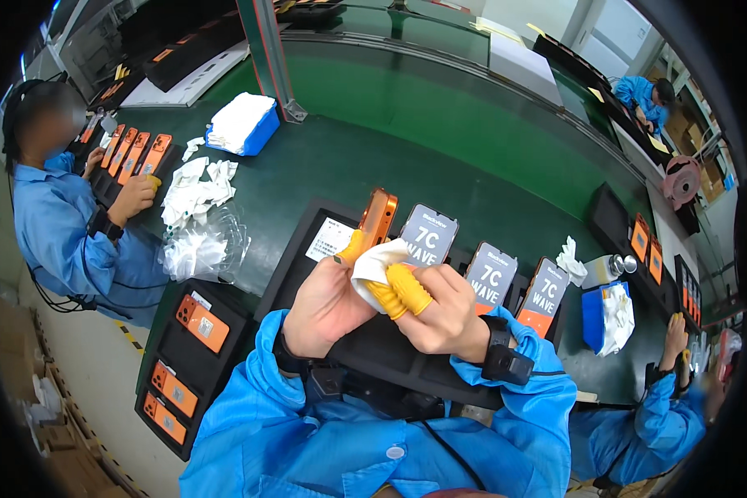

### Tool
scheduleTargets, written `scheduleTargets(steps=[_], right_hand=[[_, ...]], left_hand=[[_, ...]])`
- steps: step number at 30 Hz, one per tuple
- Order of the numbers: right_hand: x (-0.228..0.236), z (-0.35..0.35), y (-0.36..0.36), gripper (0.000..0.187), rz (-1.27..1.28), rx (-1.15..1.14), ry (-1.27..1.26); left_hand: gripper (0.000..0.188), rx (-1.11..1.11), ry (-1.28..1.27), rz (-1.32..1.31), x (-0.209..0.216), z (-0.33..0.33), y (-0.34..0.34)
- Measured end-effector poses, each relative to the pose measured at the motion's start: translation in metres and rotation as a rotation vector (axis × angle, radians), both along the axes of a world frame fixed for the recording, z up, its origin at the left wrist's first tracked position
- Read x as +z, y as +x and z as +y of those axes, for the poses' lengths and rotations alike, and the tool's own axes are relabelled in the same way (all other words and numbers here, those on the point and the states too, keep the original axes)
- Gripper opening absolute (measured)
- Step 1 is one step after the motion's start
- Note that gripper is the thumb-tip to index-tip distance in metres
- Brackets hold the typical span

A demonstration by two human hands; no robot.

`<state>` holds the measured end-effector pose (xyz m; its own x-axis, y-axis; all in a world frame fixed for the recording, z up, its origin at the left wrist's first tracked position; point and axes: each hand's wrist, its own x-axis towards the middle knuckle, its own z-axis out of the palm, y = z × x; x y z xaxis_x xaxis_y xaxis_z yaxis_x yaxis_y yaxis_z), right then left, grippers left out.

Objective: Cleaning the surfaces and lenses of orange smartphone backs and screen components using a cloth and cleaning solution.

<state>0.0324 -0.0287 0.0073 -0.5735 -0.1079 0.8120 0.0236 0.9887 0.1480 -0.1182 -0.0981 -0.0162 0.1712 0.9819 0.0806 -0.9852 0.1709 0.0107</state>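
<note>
Near the middle, my left hand (328,303) grips an orange smartphone (378,214) held on edge, its upper part showing above my fingers. Pressed against the phone's lower part is a white wiping cloth (372,270), pinched in my right hand (440,311). Yellow finger cots cover some fingertips on both hands. Below my hands lies a black foam tray (286,278). Three phones with grey printed screen films stand in it: one phone (432,228) just beyond my right hand, another phone (491,270) to its right, and a third phone (545,290) farthest right. A white label (330,239) lies at the tray's left.
At left, a second black tray (153,419) holds orange phones. Crumpled white cloths (195,195), clear plastic film (203,249) and a blue box (261,133) of cloths lie beyond. Rightward stand another blue box (593,319) and a metal-topped bottle (606,270). Co-workers sit on both sides.
</note>
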Motion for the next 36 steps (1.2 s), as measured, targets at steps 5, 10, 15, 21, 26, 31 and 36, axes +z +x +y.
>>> scheduleTargets(steps=[5, 10, 15, 21, 26, 31, 36], right_hand=[[0.01, 0.02, -0.002, 0.047, 0.079, -0.078, -0.018], [0.013, 0.034, 0.0, 0.051, 0.118, -0.194, -0.064], [0.007, 0.012, 0.0, 0.045, 0.072, -0.104, -0.111], [-0.007, 0.003, -0.003, 0.038, 0.03, -0.001, -0.001], [0.007, 0.028, -0.003, 0.051, 0.088, -0.154, -0.01], [0.001, 0.039, -0.004, 0.034, 0.118, -0.23, -0.081], [-0.006, 0.017, -0.006, 0.036, 0.091, -0.058, -0.15]], left_hand=[[0.032, 0.007, -0.081, 0.096, -0.008, -0.005, -0.003], [0.029, 0.001, -0.199, 0.267, 0.005, -0.005, 0.008], [0.031, 0.056, -0.27, 0.187, 0.005, -0.002, 0.009], [0.032, 0.042, -0.11, 0.03, 0.003, -0.003, 0.002], [0.026, 0.143, -0.516, 0.319, 0.015, -0.001, 0.012], [0.022, 0.021, -0.288, 0.242, -0.001, -0.002, 0.009], [0.029, 0.085, -0.406, 0.265, 0.002, -0.002, 0.009]])
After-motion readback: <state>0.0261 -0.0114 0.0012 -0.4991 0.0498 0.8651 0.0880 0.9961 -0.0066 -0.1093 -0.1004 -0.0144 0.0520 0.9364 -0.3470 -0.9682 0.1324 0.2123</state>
